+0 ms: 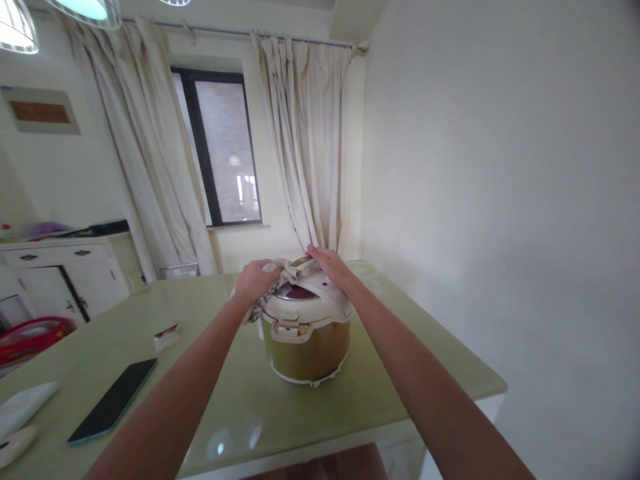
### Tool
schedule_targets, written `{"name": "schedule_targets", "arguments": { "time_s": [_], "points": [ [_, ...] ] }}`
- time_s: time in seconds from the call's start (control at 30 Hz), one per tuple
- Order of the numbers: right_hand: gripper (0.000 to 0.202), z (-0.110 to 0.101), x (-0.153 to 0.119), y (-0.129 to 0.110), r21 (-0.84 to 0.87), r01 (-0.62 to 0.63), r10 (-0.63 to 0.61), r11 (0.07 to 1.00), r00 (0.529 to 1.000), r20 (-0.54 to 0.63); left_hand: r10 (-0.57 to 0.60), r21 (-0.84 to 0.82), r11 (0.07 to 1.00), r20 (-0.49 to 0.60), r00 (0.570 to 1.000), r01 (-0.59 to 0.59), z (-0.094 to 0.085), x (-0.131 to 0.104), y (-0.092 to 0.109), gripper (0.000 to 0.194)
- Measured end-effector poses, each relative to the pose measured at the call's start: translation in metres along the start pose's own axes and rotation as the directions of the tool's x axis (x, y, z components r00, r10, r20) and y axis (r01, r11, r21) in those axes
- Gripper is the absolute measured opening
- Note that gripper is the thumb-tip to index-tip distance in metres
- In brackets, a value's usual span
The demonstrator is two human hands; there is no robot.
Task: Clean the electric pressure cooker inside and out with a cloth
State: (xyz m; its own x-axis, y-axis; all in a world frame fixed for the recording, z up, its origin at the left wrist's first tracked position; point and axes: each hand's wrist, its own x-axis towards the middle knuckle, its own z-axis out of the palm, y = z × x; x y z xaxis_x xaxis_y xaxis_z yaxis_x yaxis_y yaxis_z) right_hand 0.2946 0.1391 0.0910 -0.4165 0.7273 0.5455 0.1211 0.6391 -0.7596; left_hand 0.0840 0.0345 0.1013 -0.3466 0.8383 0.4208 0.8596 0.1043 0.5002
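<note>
A round cooker [307, 350] with a white lid [320, 303] and a gold-brown body stands upright on the green tabletop. Bunched against the lid's left side is a patterned cloth [261, 303], with my left hand [256, 280] closed on it. My right hand [327, 263] rests at the far right of the lid, its fingers at the handle [303, 262] on top. The undersides of both hands' fingers are partly hidden.
The green table [210, 387] reaches toward the window wall. On its left lie a dark phone [114, 400], a small white packet [167, 338] and white objects [25, 407]. A white cabinet [95, 280] and a red basin [35, 337] are farther left.
</note>
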Motion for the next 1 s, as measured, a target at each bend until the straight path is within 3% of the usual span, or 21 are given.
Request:
{"name": "schedule_targets", "arguments": {
  "time_s": [0.1,0.23,0.33,0.4,0.6,0.73,0.8,0.9,0.93,1.0],
  "points": [
    [0.069,0.001,0.002,0.001,0.017,-0.019,0.019,1.0,1.0,-0.009,0.006,0.103,0.995,0.06,0.998,-0.012,-0.005,-0.003,0.008,0.044],
    [0.072,0.002,0.005,0.0,0.068,-0.051,0.053,0.996,0.998,-0.032,0.076,0.166,0.982,0.067,0.995,-0.086,-0.013,-0.028,0.018,0.042],
    [0.074,0.002,0.006,-0.001,0.157,-0.097,0.106,0.983,0.993,-0.047,0.209,0.169,0.963,0.029,0.977,-0.211,-0.011,-0.052,0.029,0.039],
    [0.074,0.001,0.006,-0.001,0.261,-0.134,0.149,0.956,0.988,-0.039,0.346,0.178,0.922,0.016,0.938,-0.343,-0.006,-0.063,0.042,0.035],
    [0.071,-0.007,0.012,0.002,0.549,-0.331,0.394,0.767,0.919,0.003,0.645,0.219,0.734,0.07,0.761,-0.643,0.011,-0.077,0.09,0.023],
    [0.063,-0.022,0.007,-0.001,0.678,-0.208,0.411,0.705,0.899,-0.152,0.771,0.227,0.602,0.085,0.632,-0.765,0.026,-0.094,0.098,0.02],
    [0.057,-0.03,-0.006,-0.004,0.682,-0.139,0.408,0.718,0.878,-0.251,0.855,0.204,0.473,0.131,0.502,-0.857,0.04,-0.106,0.098,0.014],
    [0.045,-0.039,-0.047,-0.008,0.437,-0.098,0.287,0.894,0.873,-0.393,0.936,0.209,0.265,0.179,0.303,-0.941,0.07,-0.122,0.097,0.015],
    [0.043,-0.039,-0.066,-0.008,0.275,-0.057,0.175,0.96,0.888,-0.425,0.947,0.221,0.223,0.181,0.264,-0.949,0.082,-0.126,0.096,0.018],
    [0.043,-0.035,-0.111,-0.004,-0.015,0.04,-0.043,0.999,0.917,-0.397,0.958,0.232,0.167,0.192,0.213,-0.958,0.107,-0.135,0.09,0.02]
  ]
}}
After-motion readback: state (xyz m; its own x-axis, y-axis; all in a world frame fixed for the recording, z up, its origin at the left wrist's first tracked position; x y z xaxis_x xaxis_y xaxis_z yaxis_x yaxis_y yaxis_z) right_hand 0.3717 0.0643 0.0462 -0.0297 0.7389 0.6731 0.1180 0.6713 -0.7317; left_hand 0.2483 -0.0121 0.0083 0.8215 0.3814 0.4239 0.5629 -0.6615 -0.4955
